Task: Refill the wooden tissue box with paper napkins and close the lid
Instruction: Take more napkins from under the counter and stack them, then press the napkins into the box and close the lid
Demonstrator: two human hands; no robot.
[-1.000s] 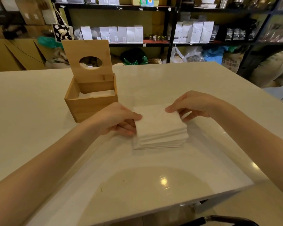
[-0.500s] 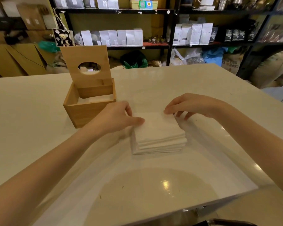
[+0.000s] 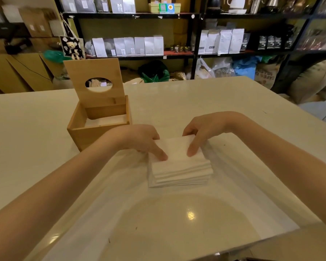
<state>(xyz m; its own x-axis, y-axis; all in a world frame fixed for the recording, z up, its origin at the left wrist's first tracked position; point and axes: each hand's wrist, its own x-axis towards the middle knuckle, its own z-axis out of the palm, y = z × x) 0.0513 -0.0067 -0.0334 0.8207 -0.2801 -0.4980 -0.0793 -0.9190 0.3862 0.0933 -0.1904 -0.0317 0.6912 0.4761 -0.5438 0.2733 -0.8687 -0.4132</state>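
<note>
At the centre of the frame a stack of napkins [image 3: 179, 166] lies on the pale table [image 3: 233, 113], with the left hand [image 3: 139, 140] and right hand [image 3: 203, 130] gripping its far corners, thumbs pressed on top. Just left of the stack stands the wooden box [image 3: 94, 130], its lid [image 3: 94, 72] upright and napkins inside.
</note>
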